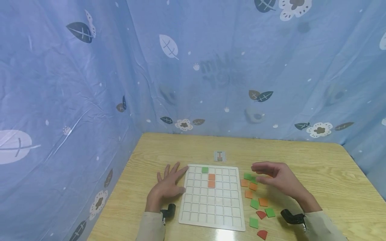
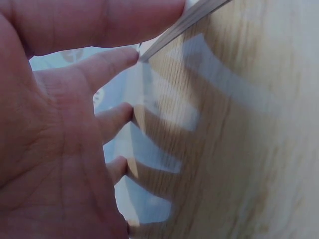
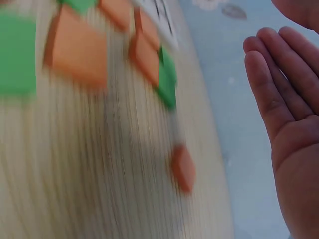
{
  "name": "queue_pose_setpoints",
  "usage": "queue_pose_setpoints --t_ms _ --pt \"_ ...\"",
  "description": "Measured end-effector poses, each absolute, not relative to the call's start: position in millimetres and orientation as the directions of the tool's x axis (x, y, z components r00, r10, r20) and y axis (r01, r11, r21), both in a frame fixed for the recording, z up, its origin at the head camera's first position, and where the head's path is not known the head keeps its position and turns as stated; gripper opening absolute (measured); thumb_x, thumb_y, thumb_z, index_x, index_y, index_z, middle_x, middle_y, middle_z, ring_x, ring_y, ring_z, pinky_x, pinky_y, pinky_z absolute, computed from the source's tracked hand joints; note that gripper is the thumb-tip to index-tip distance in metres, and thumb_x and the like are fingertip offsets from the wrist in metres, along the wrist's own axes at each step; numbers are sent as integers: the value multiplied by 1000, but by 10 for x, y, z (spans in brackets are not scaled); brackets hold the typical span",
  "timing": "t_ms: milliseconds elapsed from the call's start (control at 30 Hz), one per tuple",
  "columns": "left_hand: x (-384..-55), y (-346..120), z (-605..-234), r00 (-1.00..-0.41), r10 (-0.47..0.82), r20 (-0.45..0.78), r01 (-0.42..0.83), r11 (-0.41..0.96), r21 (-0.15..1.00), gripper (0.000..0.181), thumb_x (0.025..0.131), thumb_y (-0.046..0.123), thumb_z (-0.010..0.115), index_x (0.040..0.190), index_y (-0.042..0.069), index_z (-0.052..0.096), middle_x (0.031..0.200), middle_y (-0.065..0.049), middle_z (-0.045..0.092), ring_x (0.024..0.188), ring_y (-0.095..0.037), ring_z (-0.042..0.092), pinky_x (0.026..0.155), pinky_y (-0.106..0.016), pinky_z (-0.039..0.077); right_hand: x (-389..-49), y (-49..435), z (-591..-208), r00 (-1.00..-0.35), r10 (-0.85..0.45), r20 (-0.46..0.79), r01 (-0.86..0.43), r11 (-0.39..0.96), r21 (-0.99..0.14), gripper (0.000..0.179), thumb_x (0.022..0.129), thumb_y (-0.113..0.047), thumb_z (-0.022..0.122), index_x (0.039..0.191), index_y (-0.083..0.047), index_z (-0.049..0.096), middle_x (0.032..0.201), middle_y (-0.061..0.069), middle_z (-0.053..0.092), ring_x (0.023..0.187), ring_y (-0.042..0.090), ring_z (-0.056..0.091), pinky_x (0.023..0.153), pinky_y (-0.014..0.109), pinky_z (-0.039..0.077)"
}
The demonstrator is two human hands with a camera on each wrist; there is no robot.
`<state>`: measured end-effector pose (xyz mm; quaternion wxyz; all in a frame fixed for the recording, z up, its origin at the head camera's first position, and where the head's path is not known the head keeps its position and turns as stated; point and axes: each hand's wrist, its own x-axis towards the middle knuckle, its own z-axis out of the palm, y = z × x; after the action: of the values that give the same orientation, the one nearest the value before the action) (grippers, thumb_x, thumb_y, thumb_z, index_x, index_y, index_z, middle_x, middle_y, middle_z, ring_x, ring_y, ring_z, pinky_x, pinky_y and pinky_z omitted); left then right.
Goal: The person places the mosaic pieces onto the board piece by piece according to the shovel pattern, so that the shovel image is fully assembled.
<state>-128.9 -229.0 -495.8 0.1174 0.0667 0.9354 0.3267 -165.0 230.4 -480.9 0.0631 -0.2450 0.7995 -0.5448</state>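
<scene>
A white grid board (image 1: 196, 201) lies flat on the table, with a green square tile (image 1: 205, 170) in its far row and two orange square tiles (image 1: 211, 180) one below the other nearby. Spread along the board's left edge, my left hand (image 1: 167, 185) touches it with thumb and index finger; the other fingertips rest on the wood. My right hand (image 1: 284, 179) hovers over the far end of the loose tiles, fingers extended and thumb apart. In the right wrist view nothing shows in that hand (image 3: 299, 134), and an orange tile (image 3: 183, 169) lies below it.
Right of the board lie scattered green tiles (image 1: 254, 222), orange tiles (image 1: 263, 202) and two red quarter-circle pieces (image 1: 262, 234). A small pattern card (image 1: 219, 156) sits behind the board. Blue curtains (image 1: 193, 83) hang at the table's back and left.
</scene>
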Motion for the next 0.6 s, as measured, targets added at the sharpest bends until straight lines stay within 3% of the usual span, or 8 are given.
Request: queue_pose_setpoints --t_ms 233,600 --pt "-1292 -2297 -4964 -963 206 -173 54 779 624 95 78 18 75 168 25 46 183 -17 20 168 -55 -2 122 -87 -13 -1746 2610 -4827 -896 -430 112 -290 374 -881 45 99 -13 81 141 -4 71 136 23 75 121 5 75 88 28 67" --pt "-1287 -2308 -4979 -964 226 -138 84 755 651 93 81 18 74 168 25 46 182 -22 20 166 -60 -3 119 -88 -18 -1849 2752 -4978 -905 -425 36 -225 405 -886 48 97 -14 82 141 1 69 136 25 74 114 6 77 91 23 65"
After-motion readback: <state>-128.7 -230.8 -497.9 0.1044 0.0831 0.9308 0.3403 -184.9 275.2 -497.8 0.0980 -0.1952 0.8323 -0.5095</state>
